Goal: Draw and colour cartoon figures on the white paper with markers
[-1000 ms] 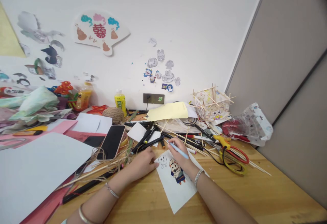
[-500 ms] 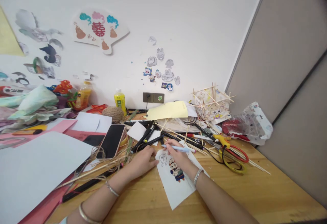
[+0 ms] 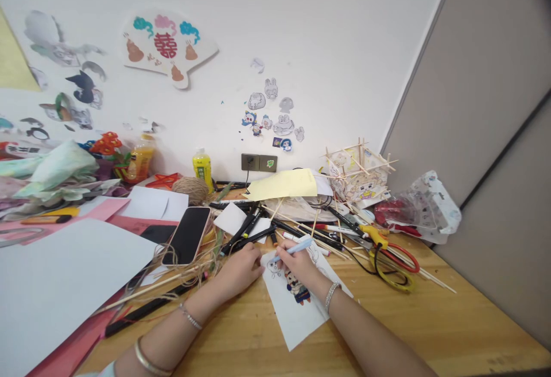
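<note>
A white sheet of paper (image 3: 297, 317) with small cartoon drawings lies on the wooden table (image 3: 430, 331) in front of me. My right hand (image 3: 301, 265) grips a light blue pen (image 3: 297, 248), its tip down on the paper near a small outlined figure at the sheet's upper left. A coloured figure (image 3: 297, 290) sits just below the hand. My left hand (image 3: 239, 271) rests with curled fingers on the paper's left edge, pressing it down. Both wrists wear bracelets.
Black markers (image 3: 247, 230) and bamboo skewers lie just beyond the paper. A phone (image 3: 188, 243) sits left on raffia strands. Red and yellow scissors (image 3: 394, 262) lie right, a stick-framed lantern (image 3: 359, 179) behind. A large white sheet (image 3: 60, 285) covers the left side.
The pen has swung from pointing up-right to tip-down on the paper's upper left. My right hand shifted slightly left and up; the left hand stayed on the paper's edge.
</note>
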The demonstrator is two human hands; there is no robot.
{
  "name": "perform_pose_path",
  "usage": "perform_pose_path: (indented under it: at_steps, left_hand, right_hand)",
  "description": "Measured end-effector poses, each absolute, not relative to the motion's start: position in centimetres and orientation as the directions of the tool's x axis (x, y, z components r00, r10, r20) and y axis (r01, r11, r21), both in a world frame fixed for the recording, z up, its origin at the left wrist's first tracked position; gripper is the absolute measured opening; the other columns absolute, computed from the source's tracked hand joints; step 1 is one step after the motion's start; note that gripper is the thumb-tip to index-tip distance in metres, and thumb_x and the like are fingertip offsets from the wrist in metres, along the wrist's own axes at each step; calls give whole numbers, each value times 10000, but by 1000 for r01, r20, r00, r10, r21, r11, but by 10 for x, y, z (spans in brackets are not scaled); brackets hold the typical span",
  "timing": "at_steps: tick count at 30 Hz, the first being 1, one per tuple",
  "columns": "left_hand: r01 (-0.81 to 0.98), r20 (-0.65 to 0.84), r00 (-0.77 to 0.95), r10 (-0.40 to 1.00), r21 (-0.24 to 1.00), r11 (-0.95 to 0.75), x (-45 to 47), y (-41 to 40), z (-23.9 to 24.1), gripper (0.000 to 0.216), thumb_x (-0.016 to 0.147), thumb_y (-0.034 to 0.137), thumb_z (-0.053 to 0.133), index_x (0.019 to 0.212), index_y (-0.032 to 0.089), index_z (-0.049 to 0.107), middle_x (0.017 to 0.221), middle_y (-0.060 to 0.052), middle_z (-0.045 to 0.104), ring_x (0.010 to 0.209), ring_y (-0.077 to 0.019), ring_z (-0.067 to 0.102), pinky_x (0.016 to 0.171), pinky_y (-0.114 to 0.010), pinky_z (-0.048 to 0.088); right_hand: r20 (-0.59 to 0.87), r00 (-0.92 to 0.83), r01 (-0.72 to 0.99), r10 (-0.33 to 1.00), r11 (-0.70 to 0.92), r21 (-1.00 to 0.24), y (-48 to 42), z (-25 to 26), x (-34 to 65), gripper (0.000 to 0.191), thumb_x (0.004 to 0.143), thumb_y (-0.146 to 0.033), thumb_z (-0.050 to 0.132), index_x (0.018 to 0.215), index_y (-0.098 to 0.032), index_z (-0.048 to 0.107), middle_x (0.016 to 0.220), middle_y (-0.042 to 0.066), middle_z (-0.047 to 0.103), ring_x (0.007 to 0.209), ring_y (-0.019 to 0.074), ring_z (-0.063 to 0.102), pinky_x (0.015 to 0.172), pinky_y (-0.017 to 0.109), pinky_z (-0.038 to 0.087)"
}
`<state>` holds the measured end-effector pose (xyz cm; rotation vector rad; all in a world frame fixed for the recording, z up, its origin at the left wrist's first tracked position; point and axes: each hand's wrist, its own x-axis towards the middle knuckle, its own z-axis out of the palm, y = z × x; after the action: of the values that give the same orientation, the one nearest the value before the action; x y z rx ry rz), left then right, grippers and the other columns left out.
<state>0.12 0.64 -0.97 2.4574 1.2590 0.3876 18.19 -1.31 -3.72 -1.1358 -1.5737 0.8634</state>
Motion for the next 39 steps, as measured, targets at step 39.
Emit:
perform_pose_path:
  at_steps: [39]
  left_hand:
    - [598, 404, 423, 811, 548, -585, -12, 19, -5, 236, 872, 279, 340, 916, 211, 562, 974, -95, 653, 931, -248, 601, 832, -366, 453]
  right_hand:
    - [497, 461, 259, 735, 424, -867, 20, -28, 247, 196, 721, -347, 605, 849, -199, 603, 839, 85, 681, 808, 276, 635, 776, 411, 487]
